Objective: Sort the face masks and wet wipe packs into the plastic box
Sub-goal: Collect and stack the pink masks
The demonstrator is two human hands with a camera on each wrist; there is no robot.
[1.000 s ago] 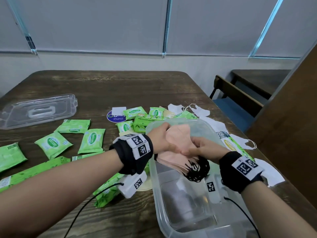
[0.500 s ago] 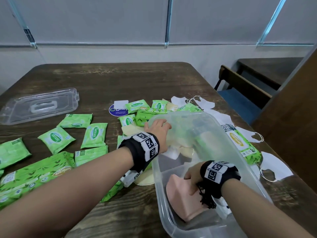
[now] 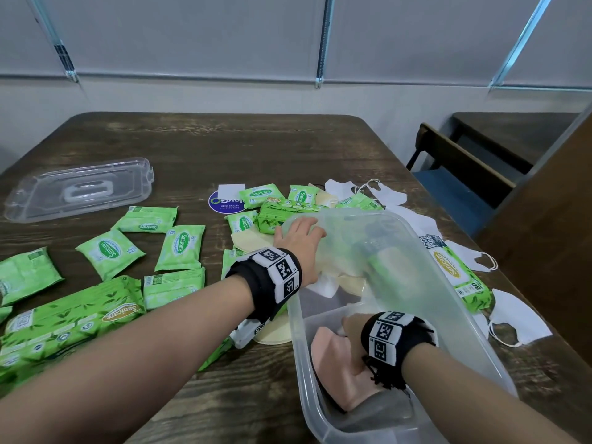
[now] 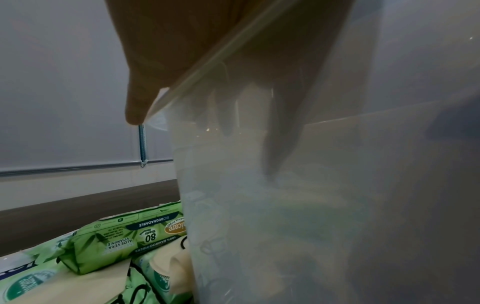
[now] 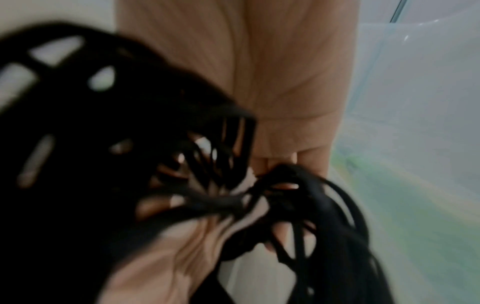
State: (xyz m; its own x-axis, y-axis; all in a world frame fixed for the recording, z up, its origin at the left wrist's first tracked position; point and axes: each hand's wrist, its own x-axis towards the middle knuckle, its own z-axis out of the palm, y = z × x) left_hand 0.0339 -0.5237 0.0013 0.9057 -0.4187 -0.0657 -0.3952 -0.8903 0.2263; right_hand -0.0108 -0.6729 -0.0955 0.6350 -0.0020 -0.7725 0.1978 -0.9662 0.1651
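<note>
While the left hand [image 3: 299, 233] grips the far rim of the plastic box [image 3: 461, 318], the right hand [image 3: 354, 339] clutches pink masks [image 3: 333, 373] inside; wipe packs [image 3: 179, 246] and a lid [image 3: 80, 190] lie left on the surface [image 3: 256, 149].

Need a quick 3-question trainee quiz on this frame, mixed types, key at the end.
1. True or false: the clear plastic lid sits on the clear plastic box.
2. Which hand is inside the box with the stack of pink face masks: (a) left hand (b) right hand?
3. Fill in: the left hand grips the box's far ____.

Key: 1 false, it lies on the dark wooden table; 2 b; 3 rim.
</note>
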